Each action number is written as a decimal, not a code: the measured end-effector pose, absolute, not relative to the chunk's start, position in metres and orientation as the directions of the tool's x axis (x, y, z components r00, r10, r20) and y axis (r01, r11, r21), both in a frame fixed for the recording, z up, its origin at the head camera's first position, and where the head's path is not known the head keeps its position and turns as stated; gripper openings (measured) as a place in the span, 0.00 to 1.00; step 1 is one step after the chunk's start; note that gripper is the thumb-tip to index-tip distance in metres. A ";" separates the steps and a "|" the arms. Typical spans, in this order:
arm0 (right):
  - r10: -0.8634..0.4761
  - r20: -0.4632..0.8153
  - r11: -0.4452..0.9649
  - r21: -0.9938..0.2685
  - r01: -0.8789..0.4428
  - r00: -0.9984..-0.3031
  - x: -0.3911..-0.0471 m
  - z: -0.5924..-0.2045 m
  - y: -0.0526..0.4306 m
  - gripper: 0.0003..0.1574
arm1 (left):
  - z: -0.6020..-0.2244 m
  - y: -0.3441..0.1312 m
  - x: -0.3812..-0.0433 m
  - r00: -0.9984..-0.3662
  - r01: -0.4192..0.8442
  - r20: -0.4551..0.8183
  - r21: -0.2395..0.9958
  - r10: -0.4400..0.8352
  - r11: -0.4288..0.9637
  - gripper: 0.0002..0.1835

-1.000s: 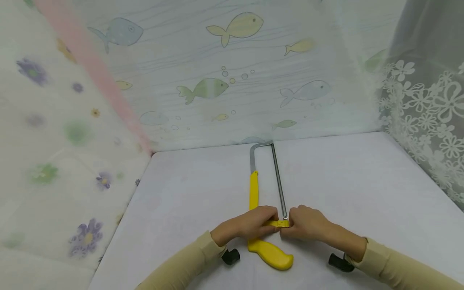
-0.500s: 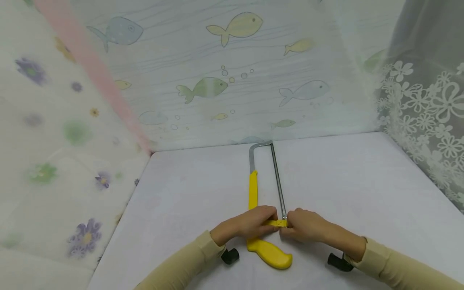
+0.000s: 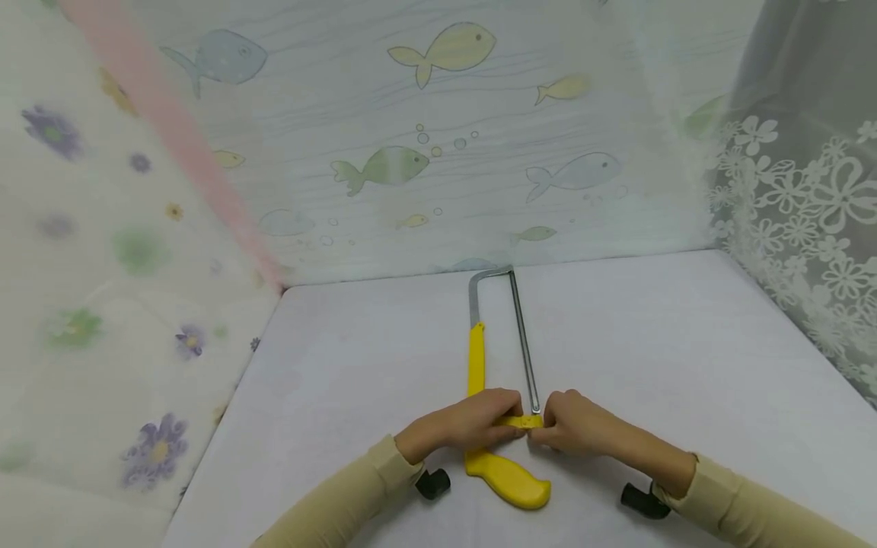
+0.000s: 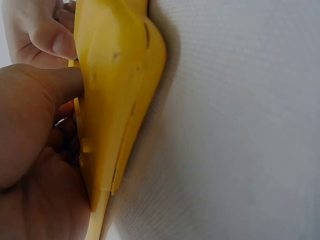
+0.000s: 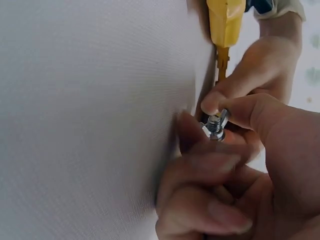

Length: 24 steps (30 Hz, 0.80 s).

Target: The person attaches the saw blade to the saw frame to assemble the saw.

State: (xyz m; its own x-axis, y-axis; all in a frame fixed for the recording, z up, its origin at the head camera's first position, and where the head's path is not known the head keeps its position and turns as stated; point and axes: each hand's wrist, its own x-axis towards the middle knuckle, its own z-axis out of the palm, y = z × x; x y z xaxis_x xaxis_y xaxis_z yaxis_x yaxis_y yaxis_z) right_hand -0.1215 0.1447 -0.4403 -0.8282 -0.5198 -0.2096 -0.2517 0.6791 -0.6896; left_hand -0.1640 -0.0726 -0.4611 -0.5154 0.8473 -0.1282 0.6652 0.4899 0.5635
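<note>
A hacksaw (image 3: 512,481) with a yellow handle and a grey metal front bow lies on the white tabletop, its blade (image 3: 524,342) running away from me on the right side. My left hand (image 3: 469,420) reaches across the yellow frame and grips the short arm near the blade's close end. Just right of that arm, my right hand (image 3: 585,426) works with curled fingers. In the right wrist view, its thumb and fingers pinch a silver wing nut (image 5: 224,118) on a threaded bolt (image 5: 214,124). The left wrist view shows the yellow handle (image 4: 117,75) close up beside the left hand.
White cloth covers the table (image 3: 356,358). A fish-print curtain (image 3: 438,190) hangs at its back edge, close to the saw's far end. A flowered sheet (image 3: 137,304) stands on the left, a lace curtain (image 3: 815,205) on the right. Dark devices sit at both wrists.
The right hand's fingers shift slightly at the wing nut. Left hand and hacksaw keep their places; the whole view drifts slightly left.
</note>
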 end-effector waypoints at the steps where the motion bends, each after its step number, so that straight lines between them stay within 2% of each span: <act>1: -0.527 -0.212 0.671 -0.698 -0.250 -0.823 -0.122 -0.440 0.145 0.18 | -0.462 -0.073 -0.164 -0.515 0.666 -0.124 0.564 0.848 0.487 0.05; 5: -0.557 -0.256 0.643 -0.735 -0.216 -0.790 -0.124 -0.436 0.147 0.19 | -0.463 -0.074 -0.166 -0.512 0.674 -0.107 0.564 0.852 0.476 0.05; 11: -0.600 -0.344 0.577 -0.811 -0.092 -0.723 -0.126 -0.431 0.151 0.17 | -0.463 -0.074 -0.165 -0.507 0.665 -0.103 0.586 0.856 0.464 0.05; 19: -0.608 -0.345 0.529 -0.848 -0.041 -0.715 -0.127 -0.433 0.158 0.16 | -0.460 -0.074 -0.165 -0.500 0.664 -0.105 0.590 0.859 0.459 0.05; 24: -0.668 -0.354 0.470 -0.882 -0.003 -0.655 -0.131 -0.433 0.165 0.14 | -0.464 -0.073 -0.166 -0.502 0.664 -0.112 0.585 0.857 0.466 0.05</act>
